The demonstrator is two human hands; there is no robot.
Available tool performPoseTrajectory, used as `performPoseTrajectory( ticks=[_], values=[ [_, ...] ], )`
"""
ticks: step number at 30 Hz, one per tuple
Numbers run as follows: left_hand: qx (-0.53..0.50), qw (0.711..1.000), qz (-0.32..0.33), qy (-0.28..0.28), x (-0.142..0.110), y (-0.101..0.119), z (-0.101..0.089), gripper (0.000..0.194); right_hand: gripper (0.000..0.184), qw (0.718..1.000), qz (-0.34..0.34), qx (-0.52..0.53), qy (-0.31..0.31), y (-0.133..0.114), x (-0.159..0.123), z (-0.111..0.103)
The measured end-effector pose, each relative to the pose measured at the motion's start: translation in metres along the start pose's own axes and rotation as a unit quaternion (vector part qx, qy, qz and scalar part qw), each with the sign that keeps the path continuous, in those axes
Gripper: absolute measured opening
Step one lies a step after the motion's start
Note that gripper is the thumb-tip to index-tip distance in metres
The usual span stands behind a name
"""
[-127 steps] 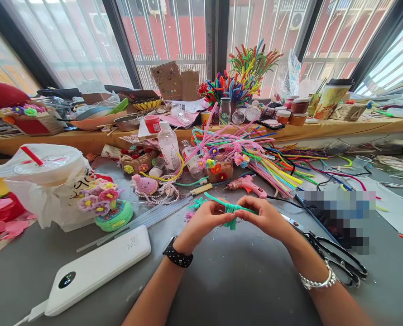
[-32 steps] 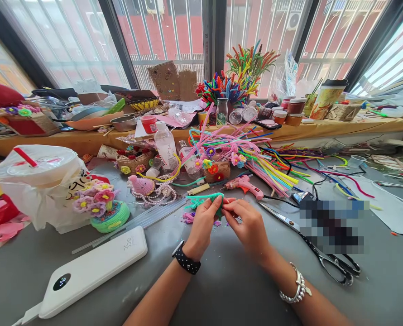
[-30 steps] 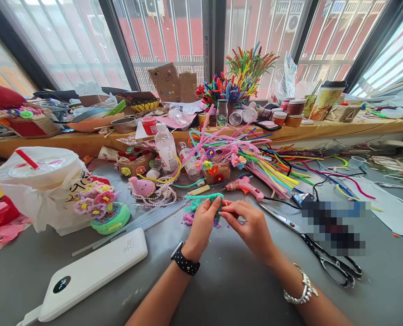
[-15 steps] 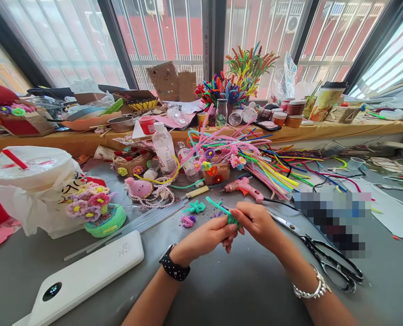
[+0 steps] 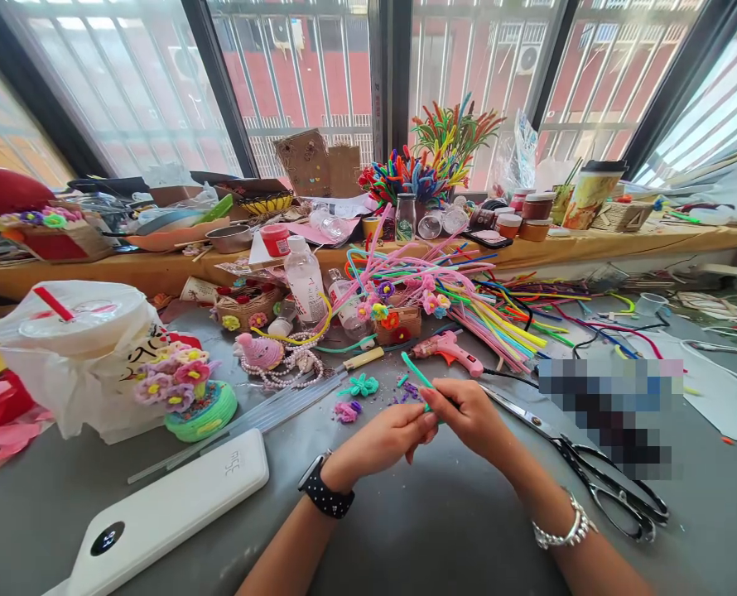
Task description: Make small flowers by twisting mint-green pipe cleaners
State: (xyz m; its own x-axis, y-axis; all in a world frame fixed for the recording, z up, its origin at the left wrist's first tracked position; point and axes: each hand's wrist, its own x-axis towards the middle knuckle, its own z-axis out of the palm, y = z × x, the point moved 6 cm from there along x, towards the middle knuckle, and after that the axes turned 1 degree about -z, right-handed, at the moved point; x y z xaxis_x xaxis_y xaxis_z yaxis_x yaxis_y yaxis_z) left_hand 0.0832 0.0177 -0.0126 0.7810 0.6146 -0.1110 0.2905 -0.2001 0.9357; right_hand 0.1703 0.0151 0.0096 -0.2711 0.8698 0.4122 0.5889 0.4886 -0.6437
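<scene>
My left hand (image 5: 387, 439) and my right hand (image 5: 471, 414) meet over the middle of the table. Both are closed on a green pipe cleaner (image 5: 416, 369), whose straight end sticks out up and to the left. The bent part of it is mostly hidden between my fingers. Just beyond my left hand lie a green pipe-cleaner flower (image 5: 360, 385) and a small pink and purple piece (image 5: 346, 410), with purple and green scraps around them. Large black-handled scissors (image 5: 561, 439) lie to the right of my right hand.
A pink glue gun (image 5: 448, 348) and a heap of loose pipe cleaners (image 5: 498, 327) are behind my hands. A white power bank (image 5: 175, 509), clear glue sticks (image 5: 300, 399) and a bagged drink cup (image 5: 89, 356) stand left. A pixelated phone (image 5: 610, 414) lies right. A cluttered ledge (image 5: 356, 250) runs along the windows.
My hands have gone from pinching the green piece near the flower to gripping it lower and closer together. The flower and scraps show again. The pipe cleaner's free end now points more steeply up.
</scene>
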Motion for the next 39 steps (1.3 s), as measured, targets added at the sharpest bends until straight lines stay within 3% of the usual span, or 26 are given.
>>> performPoseTrajectory(
  ticks=[2, 3, 6, 7, 8, 11, 15, 17, 20, 23, 27, 30, 35, 39],
  values=[
    [0.066, 0.997, 0.023, 0.045, -0.001, 0.004, -0.009, 0.038, 0.040, 1.000, 0.006, -0.001, 0.002, 0.003, 0.001, -0.004],
    [0.118, 0.988, 0.034, 0.096, -0.002, 0.006, -0.018, 0.037, 0.040, 1.000, 0.005, -0.009, -0.004, 0.004, 0.001, -0.005],
    [0.257, 0.911, 0.074, 0.313, -0.017, 0.019, -0.049, 0.027, 0.040, 0.998, -0.017, -0.051, -0.034, 0.005, 0.002, -0.006],
    [0.281, 0.887, 0.107, 0.350, -0.022, 0.025, -0.053, 0.022, 0.039, 0.997, -0.028, -0.064, -0.046, 0.003, 0.001, -0.004],
    [0.303, 0.868, 0.147, 0.364, -0.025, 0.031, -0.053, 0.018, 0.039, 0.995, -0.038, -0.071, -0.056, 0.002, 0.001, -0.003],
    [0.366, 0.830, 0.250, 0.338, -0.031, 0.042, -0.044, 0.019, 0.039, 0.992, -0.054, -0.080, -0.076, -0.003, 0.000, 0.000],
    [0.411, 0.789, 0.276, 0.364, -0.038, 0.050, -0.037, 0.038, 0.040, 0.989, -0.058, -0.097, -0.095, -0.003, -0.001, 0.002],
    [0.439, 0.782, 0.283, 0.340, -0.037, 0.054, -0.031, 0.036, 0.040, 0.988, -0.058, -0.098, -0.105, -0.002, -0.002, 0.002],
    [0.482, 0.791, 0.249, 0.283, -0.030, 0.052, -0.024, 0.023, 0.038, 0.990, -0.056, -0.079, -0.107, -0.001, -0.002, -0.001],
    [0.463, 0.828, 0.183, 0.259, -0.022, 0.042, -0.025, 0.021, 0.038, 0.992, -0.047, -0.060, -0.098, 0.000, -0.001, -0.005],
    [0.303, 0.910, 0.110, 0.261, -0.013, 0.027, -0.028, 0.021, 0.039, 0.999, -0.004, -0.027, -0.037, 0.004, 0.001, -0.013],
    [0.165, 0.949, 0.076, 0.258, -0.007, 0.018, -0.026, 0.021, 0.039, 0.999, 0.032, 0.002, 0.023, 0.007, 0.002, -0.015],
    [0.045, 0.968, 0.031, 0.244, -0.003, 0.011, -0.026, 0.027, 0.038, 0.993, 0.062, 0.030, 0.099, 0.007, 0.000, -0.014],
    [0.042, 0.978, 0.017, 0.204, -0.002, 0.009, -0.027, 0.029, 0.039, 0.998, 0.035, 0.017, 0.054, 0.007, 0.001, -0.009]
  ],
)
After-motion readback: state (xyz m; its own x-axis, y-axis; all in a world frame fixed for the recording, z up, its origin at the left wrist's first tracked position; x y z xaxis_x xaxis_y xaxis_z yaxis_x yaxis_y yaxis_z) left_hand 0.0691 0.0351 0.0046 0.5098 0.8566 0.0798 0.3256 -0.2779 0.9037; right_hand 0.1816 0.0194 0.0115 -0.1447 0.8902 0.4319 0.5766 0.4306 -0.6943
